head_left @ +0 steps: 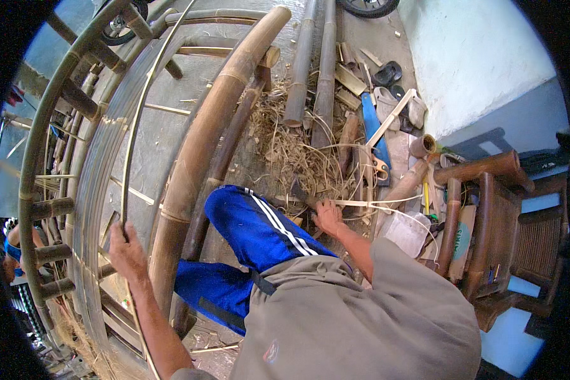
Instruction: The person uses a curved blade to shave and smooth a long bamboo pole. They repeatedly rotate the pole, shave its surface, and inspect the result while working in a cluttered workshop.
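Observation:
My left hand is closed around a long, thin bamboo strip, which runs from the top of the view down along my forearm. That hand is beside the thick bamboo rail of a bamboo bench frame, over the frame's open middle. On the ground by my knee, my right hand is closed at the end of a dark-bladed knife; its handle is hidden by the fingers. Thin pale strips lie beside the right hand, and a heap of bamboo shavings spreads just beyond it.
Two bamboo poles lie ahead. A blue handsaw, sandals and offcuts lie before the wall. Brown bamboo furniture stands at right. Split slats and a curved rail extend along the left, with another person beyond.

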### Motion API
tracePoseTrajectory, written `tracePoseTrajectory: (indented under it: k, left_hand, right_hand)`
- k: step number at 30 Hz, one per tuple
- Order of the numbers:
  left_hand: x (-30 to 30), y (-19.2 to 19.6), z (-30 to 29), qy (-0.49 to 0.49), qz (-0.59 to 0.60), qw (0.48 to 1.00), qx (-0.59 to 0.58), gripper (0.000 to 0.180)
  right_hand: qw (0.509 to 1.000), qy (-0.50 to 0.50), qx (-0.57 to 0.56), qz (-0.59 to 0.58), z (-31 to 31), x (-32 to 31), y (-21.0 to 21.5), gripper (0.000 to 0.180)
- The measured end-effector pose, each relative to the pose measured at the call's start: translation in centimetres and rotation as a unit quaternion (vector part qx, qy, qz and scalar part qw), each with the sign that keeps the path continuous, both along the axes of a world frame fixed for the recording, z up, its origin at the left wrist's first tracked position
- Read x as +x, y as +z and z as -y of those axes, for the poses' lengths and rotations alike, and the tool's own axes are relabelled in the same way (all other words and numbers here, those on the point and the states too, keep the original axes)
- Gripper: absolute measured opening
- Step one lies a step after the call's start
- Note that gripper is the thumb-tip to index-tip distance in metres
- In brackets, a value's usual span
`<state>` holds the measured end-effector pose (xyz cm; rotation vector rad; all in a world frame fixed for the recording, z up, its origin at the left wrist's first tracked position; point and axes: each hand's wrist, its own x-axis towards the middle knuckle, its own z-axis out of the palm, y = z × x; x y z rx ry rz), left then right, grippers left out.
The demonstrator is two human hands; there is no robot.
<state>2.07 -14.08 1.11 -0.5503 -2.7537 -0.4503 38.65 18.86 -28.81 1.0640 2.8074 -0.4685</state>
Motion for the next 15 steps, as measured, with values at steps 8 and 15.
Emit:
tracePoseTrajectory:
  k: [8,15]
  left_hand:
    - [3.8,-3.5,-6.0,0.062,0.042,0.99,-0.12,0.035]
    - [3.0,-5.0,-5.7,0.052,-0.013,0.991,-0.124,0.044]
  right_hand:
    - [0.996,-0.052,-0.012,0.069,-0.4,-1.4,-1.4,0.05]
    - [0.983,-0.08,-0.114,0.117,-1.6,-2.8,-1.4,0.07]
